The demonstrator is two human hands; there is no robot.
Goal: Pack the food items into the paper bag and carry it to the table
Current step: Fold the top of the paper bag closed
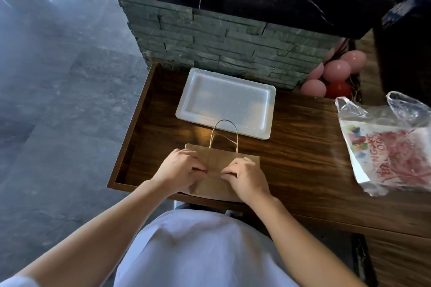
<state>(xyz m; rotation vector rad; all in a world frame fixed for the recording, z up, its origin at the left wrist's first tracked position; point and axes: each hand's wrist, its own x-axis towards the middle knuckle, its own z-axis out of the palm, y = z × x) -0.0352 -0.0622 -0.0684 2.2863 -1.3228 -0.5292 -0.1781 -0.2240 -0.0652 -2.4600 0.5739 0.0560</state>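
A flat brown paper bag [217, 161] with twisted paper handles lies on the wooden counter [303, 151], close to its near edge. My left hand [179, 170] rests on the bag's left half and pinches a fold near its middle. My right hand [245, 177] pinches the same fold from the right side. A white foam tray [224, 102] lies just behind the bag, against the stone wall; its surface looks bare. At the right, a clear plastic bag [387, 147] holds a packet printed in red.
A grey stone-clad wall [210, 37] under a black marble top backs the counter. Pink and red balloons [335, 77] sit at the back right. The counter has a raised lip on its left side, with grey floor [58, 100] beyond.
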